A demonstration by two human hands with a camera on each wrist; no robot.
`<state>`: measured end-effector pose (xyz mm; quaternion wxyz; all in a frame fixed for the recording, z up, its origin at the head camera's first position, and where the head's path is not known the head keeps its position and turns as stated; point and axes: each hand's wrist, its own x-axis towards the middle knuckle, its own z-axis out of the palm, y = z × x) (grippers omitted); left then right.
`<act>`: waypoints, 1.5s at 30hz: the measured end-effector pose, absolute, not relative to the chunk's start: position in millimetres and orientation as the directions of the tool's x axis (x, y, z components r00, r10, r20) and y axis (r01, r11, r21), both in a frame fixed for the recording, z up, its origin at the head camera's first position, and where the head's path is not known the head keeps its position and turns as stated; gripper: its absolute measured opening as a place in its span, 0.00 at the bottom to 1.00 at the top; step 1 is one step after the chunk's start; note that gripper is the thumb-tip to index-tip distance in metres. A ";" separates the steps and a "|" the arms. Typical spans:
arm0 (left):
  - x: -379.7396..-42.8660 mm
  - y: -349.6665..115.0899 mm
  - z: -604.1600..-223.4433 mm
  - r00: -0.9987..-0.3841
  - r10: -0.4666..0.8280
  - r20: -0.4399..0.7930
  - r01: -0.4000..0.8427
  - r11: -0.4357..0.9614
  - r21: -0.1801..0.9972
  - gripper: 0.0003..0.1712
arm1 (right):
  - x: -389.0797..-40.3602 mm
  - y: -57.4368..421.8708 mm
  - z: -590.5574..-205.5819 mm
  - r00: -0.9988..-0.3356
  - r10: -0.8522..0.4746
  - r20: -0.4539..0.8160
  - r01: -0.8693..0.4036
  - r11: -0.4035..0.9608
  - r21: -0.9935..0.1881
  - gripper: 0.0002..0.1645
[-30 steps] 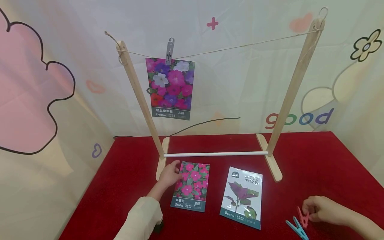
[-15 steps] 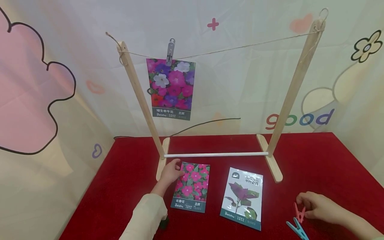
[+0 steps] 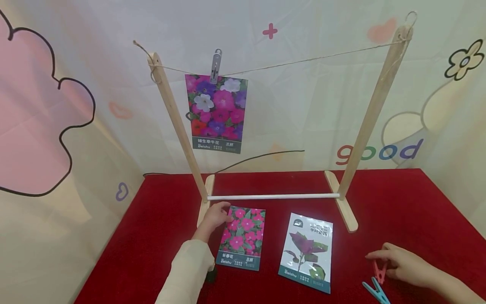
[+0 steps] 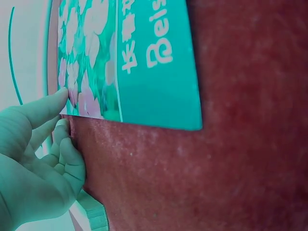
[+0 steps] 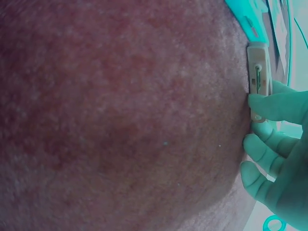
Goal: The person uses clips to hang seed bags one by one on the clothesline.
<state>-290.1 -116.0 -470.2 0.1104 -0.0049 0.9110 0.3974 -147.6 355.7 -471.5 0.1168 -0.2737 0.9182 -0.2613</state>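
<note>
A seed packet with pink flowers (image 3: 244,232) lies on the red cloth. My left hand (image 3: 214,217) is at its upper left corner, and in the left wrist view the thumb lies on the packet's edge with the other fingers bent below it. Over on the right, my right hand (image 3: 406,264) holds a pink clothespin (image 3: 379,272) between thumb and forefinger; in the right wrist view the thumb presses on the clothespin's (image 5: 258,70) handle end. A blue clothespin (image 3: 376,290) lies against its tip. A white seed packet with a purple plant (image 3: 306,251) lies between the hands.
A wooden stand with two posts (image 3: 373,109) and a white crossbar (image 3: 273,196) stands behind the packets. Twine (image 3: 303,62) runs between the post tops. From it hangs a petunia seed packet (image 3: 218,112) under a grey clothespin (image 3: 215,66). A printed curtain is behind.
My right hand and the pink clothespin have shifted slightly up and left, and the forefinger has straightened. The left hand has edged in a little at the packet's corner.
</note>
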 end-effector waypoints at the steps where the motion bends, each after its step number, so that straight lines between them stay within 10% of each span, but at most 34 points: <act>1: -290.2 -116.0 -470.4 -0.976 0.077 -0.205 -0.098 0.681 0.726 0.27 | -147.5 356.4 -471.7 -0.823 -0.562 -0.076 -0.439 0.716 -0.543 0.20; 45: -280.7 -127.7 -467.0 -0.972 0.108 -0.207 -0.151 0.388 0.909 0.24 | -149.2 364.2 -458.9 -0.839 -0.543 -0.031 -0.399 0.653 -0.644 0.20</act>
